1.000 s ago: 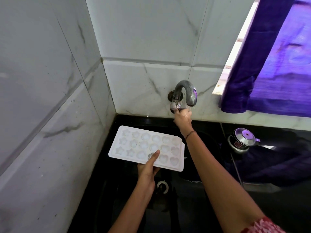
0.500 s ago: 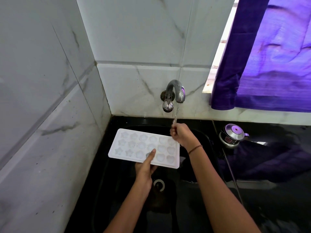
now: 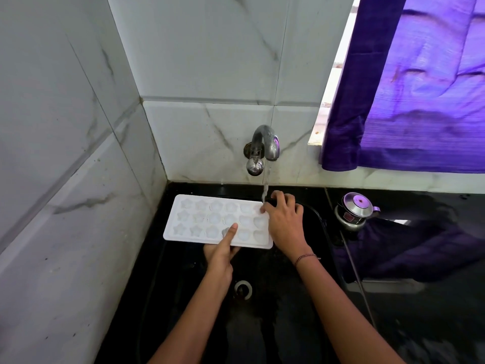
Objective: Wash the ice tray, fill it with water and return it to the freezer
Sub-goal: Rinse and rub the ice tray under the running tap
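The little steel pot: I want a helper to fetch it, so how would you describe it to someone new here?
Find the black sink in the corner of the tiled walls, then look right onto the black counter, below the purple curtain. The small steel pot stands there, lid on. It is the only shiny round vessel; the white ice tray is flat.

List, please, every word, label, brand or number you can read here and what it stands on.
No text can be read.
On the steel pot, a red and dark label, too blurred to read.
On the ice tray and tap, no lettering visible.
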Tool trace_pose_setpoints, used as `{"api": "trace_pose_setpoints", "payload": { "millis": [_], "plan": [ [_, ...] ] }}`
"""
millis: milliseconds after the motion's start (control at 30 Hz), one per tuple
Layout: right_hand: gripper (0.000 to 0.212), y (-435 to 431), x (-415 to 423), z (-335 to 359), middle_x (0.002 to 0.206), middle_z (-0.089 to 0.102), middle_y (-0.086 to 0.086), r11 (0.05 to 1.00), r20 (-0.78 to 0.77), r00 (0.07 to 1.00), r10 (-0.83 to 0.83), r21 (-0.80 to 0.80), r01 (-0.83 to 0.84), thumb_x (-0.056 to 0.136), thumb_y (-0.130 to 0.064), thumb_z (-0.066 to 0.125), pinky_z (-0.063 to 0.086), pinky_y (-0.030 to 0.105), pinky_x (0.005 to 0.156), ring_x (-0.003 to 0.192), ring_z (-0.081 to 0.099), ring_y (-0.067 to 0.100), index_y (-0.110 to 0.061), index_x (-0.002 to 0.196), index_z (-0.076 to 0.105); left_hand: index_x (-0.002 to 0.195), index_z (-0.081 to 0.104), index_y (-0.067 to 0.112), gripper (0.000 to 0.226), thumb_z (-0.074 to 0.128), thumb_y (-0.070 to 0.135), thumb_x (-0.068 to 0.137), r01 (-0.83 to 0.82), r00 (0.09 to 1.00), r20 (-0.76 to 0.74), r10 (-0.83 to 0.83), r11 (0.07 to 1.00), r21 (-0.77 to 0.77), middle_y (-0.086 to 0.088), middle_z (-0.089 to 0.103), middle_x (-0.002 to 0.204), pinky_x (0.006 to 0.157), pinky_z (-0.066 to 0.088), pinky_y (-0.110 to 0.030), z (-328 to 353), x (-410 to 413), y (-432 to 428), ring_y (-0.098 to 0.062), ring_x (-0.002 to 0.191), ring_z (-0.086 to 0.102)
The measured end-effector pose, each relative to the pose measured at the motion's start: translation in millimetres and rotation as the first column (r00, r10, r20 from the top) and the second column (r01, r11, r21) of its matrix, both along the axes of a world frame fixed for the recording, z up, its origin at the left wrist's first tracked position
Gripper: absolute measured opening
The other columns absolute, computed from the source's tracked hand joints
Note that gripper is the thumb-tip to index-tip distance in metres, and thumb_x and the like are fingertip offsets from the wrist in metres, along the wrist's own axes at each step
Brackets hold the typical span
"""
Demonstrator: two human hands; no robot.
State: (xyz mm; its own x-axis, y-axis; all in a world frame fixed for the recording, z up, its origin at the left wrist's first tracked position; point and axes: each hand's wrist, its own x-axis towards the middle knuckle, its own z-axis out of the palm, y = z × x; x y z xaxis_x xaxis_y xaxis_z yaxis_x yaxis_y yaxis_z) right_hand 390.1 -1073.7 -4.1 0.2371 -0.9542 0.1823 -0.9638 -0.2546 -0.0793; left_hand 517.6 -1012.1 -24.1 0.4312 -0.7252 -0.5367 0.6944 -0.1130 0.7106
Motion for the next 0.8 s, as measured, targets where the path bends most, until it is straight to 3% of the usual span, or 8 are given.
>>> {"api": "trace_pose_setpoints", "payload": {
  "millis": [233, 333, 433, 500, 533, 600, 667, 800],
  "plan": [
    [0.041, -4.1, -0.2, -0.5, 0.147, 0.027, 0.009, 0.999, 0.036, 0.999, -0.034, 0.015, 0.034, 0.093, -0.014, 0.041, 0.028, 0.045, 0.103, 0.132, 0.025, 0.032, -0.026, 0.132, 0.049, 0.123, 0.056, 0.013, 0.058, 0.079, 0.007, 0.070, 0.018, 1.000, 0.000, -0.018, 0.999, -0.039, -0.006, 0.067, 0.112, 0.061, 0.059, -0.028, 6.1, -2.8, -10.4, -0.016, 0.093, 0.067],
    [0.038, -9.4, 0.3, -3.3, 0.142, 0.031, 0.010, 0.987, 0.235, 0.969, -0.073, 0.158, 0.036, 0.095, -0.013, 0.040, 0.035, 0.037, 0.099, 0.126, 0.033, 0.028, -0.024, 0.130, 0.051, 0.119, 0.059, 0.012, 0.054, 0.080, 0.007, 0.069, 0.007, 1.000, -0.007, -0.007, 1.000, -0.029, -0.007, 0.068, 0.111, 0.060, 0.060, -0.028, 5.5, -2.6, -14.7, -0.017, 0.092, 0.067],
    [0.031, -11.0, 0.3, 0.6, 0.122, 0.050, 0.006, 0.928, 0.625, 0.741, -0.246, 0.373, -0.007, 0.098, -0.014, 0.035, 0.041, 0.022, 0.076, 0.099, 0.049, 0.019, -0.018, 0.118, 0.058, 0.116, 0.059, 0.015, 0.051, 0.079, 0.006, 0.069, 0.017, 1.000, -0.005, -0.017, 0.999, -0.043, -0.006, 0.068, 0.110, 0.061, 0.059, -0.028, 5.6, -3.3, -17.2, -0.016, 0.091, 0.067],
    [0.031, -10.0, 1.0, 3.5, 0.113, 0.056, 0.001, 0.915, 0.734, 0.604, -0.312, 0.403, -0.017, 0.100, -0.017, 0.034, 0.040, 0.018, 0.065, 0.088, 0.051, 0.013, -0.019, 0.118, 0.059, 0.119, 0.058, 0.014, 0.054, 0.079, 0.006, 0.070, 0.022, 1.000, -0.002, -0.022, 0.999, -0.045, -0.005, 0.068, 0.110, 0.061, 0.059, -0.027, 5.5, -4.1, -18.7, -0.016, 0.092, 0.067],
    [0.031, -9.4, 2.2, 4.7, 0.110, 0.056, 0.000, 0.916, 0.754, 0.578, -0.313, 0.401, -0.027, 0.101, -0.021, 0.035, 0.040, 0.019, 0.066, 0.088, 0.051, 0.011, -0.019, 0.122, 0.058, 0.121, 0.058, 0.014, 0.055, 0.079, 0.007, 0.070, 0.033, 0.999, -0.003, -0.033, 0.998, -0.048, -0.005, 0.068, 0.111, 0.060, 0.059, -0.027, 5.2, -3.9, -19.3, -0.016, 0.093, 0.067],
    [0.033, -9.1, 5.0, 4.4, 0.103, 0.056, 0.000, 0.924, 0.742, 0.613, -0.272, 0.379, -0.050, 0.101, -0.028, 0.036, 0.038, 0.018, 0.066, 0.082, 0.050, 0.008, -0.018, 0.127, 0.054, 0.120, 0.058, 0.014, 0.051, 0.078, 0.011, 0.073, 0.074, 0.997, 0.007, -0.074, 0.996, -0.042, -0.005, 0.068, 0.109, 0.059, 0.059, -0.027, 4.6, -1.1, -21.3, -0.018, 0.094, 0.067],
    [0.028, -11.4, 5.1, -0.1, 0.098, 0.058, 0.004, 0.941, 0.736, 0.633, -0.241, 0.337, -0.034, 0.101, -0.023, 0.037, 0.034, 0.012, 0.058, 0.075, 0.048, 0.008, -0.014, 0.121, 0.055, 0.113, 0.060, 0.016, 0.039, 0.075, 0.019, 0.077, 0.136, 0.990, 0.026, -0.135, 0.991, -0.014, -0.005, 0.069, 0.102, 0.057, 0.058, -0.029, 4.8, 5.2, -23.5, -0.020, 0.088, 0.068],
    [0.020, -15.6, 2.9, -3.8, 0.085, 0.057, 0.005, 0.955, 0.723, 0.642, -0.255, 0.294, 0.048, 0.101, -0.017, 0.037, 0.033, 0.019, 0.052, 0.067, 0.048, 0.010, -0.009, 0.114, 0.049, 0.105, 0.060, 0.016, 0.027, 0.070, 0.018, 0.081, 0.216, 0.976, 0.013, -0.215, 0.976, -0.013, -0.004, 0.068, 0.092, 0.055, 0.059, -0.029, 6.4, 18.4, -22.3, -0.022, 0.075, 0.065]
  ]
}}
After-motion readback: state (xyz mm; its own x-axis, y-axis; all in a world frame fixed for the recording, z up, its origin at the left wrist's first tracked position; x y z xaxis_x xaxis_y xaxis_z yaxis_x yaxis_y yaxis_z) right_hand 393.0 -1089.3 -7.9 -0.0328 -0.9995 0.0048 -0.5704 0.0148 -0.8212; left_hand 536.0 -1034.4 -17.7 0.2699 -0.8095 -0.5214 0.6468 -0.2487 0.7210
